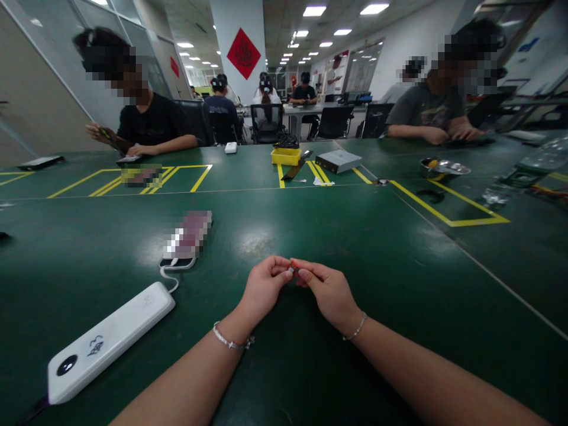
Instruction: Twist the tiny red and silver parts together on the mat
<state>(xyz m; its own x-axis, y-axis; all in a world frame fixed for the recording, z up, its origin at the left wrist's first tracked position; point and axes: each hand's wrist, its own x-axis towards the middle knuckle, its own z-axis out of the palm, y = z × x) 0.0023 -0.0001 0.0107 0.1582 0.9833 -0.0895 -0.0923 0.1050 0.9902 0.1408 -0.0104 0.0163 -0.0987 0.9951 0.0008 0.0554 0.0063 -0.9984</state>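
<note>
Your left hand [261, 288] and right hand [332, 294] meet tip to tip, both closed on one small piece [293, 267], each pinching it between thumb and fingers. The piece shows a bit of silver and a bit of orange-red; your fingers cover most of it, so its full shape can't be told. It is held just above the green table [248, 228], straight in front of you. You wear a bracelet [228, 338] on your left wrist and a chain [356, 328] on your right. Out to your left, well apart from your hands, a white power bank [110, 343] lies slantwise, with dark handwriting and a round black spot on top. A short white cable [173, 286] curls from its far end to a phone [189, 234], whose screen is blurred out. Farther off, past a seam in the table, yellow tape [481, 220] marks out boxes. Near the middle there, a yellow tray [286, 156] holds a heap of black cords [286, 141], a dark strip [296, 167] lies beside it, and a grey box [338, 161] sits just to the right. Farther right are a metal bowl [429, 168] and a clear bottle [541, 158] lying tilted. Across the table, a person in black [155, 121] sits on the left and a person in grey [428, 112] on the right, both with their hands at things. Behind them, more people sit at desks beyond a pillar [217, 23] bearing a red diamond sign [244, 53].
</note>
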